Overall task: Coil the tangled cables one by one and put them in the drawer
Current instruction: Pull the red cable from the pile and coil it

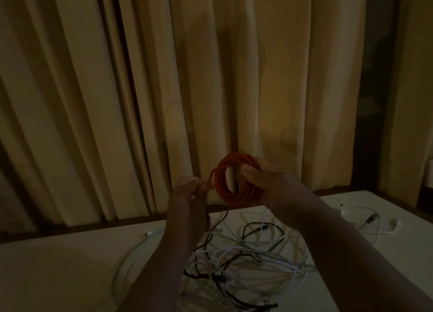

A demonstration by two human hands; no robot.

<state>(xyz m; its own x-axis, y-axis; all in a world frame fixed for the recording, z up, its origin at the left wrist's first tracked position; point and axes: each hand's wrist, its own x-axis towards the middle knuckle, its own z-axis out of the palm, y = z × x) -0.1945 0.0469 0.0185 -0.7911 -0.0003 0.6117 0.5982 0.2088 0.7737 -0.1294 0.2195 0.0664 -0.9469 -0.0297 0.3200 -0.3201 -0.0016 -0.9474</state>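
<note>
Risk first: the free tail of the orange cable is pinched in your left hand, and if it slips the outer loops will likely spring open, since nothing ties the coil. Your right hand is closed around the coil's right side, thumb pressed on the front of the loops; ease that clamp too early and the stack probably fans out. A dark strand runs down from near your left hand toward the pile. I cannot tell whether it belongs to the orange cable or is a separate black cable. If it is snagged, pulling the coil away could drag the tangle across the table.

Position: the orange coil is held up in the air between your two hands, above the far edge of the table, in front of the curtain. It touches both hands and is well clear of the pile. The remaining white cables and black ones lie tangled on the table below your forearms. More white cable ends sit apart at the right. No drawer is in view, and the light is dim, so plugs are hard to read.
</note>
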